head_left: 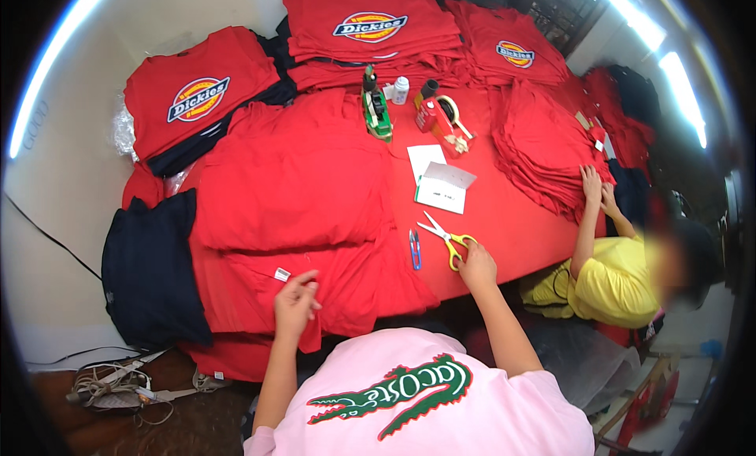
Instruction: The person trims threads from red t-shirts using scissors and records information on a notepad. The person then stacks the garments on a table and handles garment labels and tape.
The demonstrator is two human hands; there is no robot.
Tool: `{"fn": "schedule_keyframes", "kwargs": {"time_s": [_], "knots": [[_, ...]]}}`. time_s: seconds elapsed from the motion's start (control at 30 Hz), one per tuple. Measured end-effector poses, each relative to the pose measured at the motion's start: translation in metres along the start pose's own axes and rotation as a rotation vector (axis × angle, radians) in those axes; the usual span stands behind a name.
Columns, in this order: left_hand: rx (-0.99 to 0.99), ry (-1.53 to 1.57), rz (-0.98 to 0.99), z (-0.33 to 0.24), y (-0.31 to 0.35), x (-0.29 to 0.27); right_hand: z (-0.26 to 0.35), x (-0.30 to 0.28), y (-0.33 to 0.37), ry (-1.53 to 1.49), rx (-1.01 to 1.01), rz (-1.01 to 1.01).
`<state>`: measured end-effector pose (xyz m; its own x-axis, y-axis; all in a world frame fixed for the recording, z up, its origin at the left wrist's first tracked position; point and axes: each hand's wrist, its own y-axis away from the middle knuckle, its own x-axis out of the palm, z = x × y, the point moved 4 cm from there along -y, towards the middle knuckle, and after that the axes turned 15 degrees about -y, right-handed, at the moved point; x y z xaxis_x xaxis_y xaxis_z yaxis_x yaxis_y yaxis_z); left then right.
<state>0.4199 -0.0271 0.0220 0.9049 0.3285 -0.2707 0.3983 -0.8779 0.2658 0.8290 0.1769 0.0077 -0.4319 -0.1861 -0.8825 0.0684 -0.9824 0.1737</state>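
Note:
My right hand has its fingers at one yellow handle loop of a pair of scissors, whose blades point to the far left over the red tabletop. Close to the left of the scissors lie blue thread snips. Over a spread red shirt, my left hand hovers with loosely bent fingers apart, nothing visible in them. A small white label shows on the shirt just beyond its fingertips. Whether that hand touches the cloth is unclear.
Folded red shirts are stacked along the far side. A green tool, a white bottle, a red tape dispenser and a small booklet occupy the tabletop. At right, a person in yellow touches another shirt pile.

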Motion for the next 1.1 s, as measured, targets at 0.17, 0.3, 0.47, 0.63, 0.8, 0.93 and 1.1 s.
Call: {"fn": "schedule_keyframes", "kwargs": {"time_s": [0.17, 0.3, 0.47, 0.63, 0.8, 0.93, 1.1], "knots": [[0.076, -0.069, 0.25, -0.042, -0.039, 0.087, 0.046, -0.039, -0.043, -0.131, -0.256, -0.089], [0.331, -0.327, 0.283, -0.088, -0.094, 0.139, 0.13, -0.072, -0.126, -0.471, -0.38, 0.044], [0.517, -0.391, 0.241, -0.127, -0.165, 0.206, 0.23, -0.068, -0.269, -0.876, -0.632, 0.067], [0.549, -0.381, 0.22, -0.133, -0.215, 0.257, 0.312, -0.045, -0.366, -0.867, -0.441, 0.129], [0.621, -0.518, 0.367, -0.099, -0.198, 0.278, 0.32, -0.021, -0.433, -0.843, -0.519, 0.168], [0.55, -0.488, 0.247, -0.078, -0.186, 0.26, 0.322, -0.045, -0.426, -1.124, -0.559, 0.234], [0.537, -0.522, 0.048, -0.117, -0.197, 0.267, 0.269, -0.045, -0.423, -0.934, -0.785, 0.248]]}}
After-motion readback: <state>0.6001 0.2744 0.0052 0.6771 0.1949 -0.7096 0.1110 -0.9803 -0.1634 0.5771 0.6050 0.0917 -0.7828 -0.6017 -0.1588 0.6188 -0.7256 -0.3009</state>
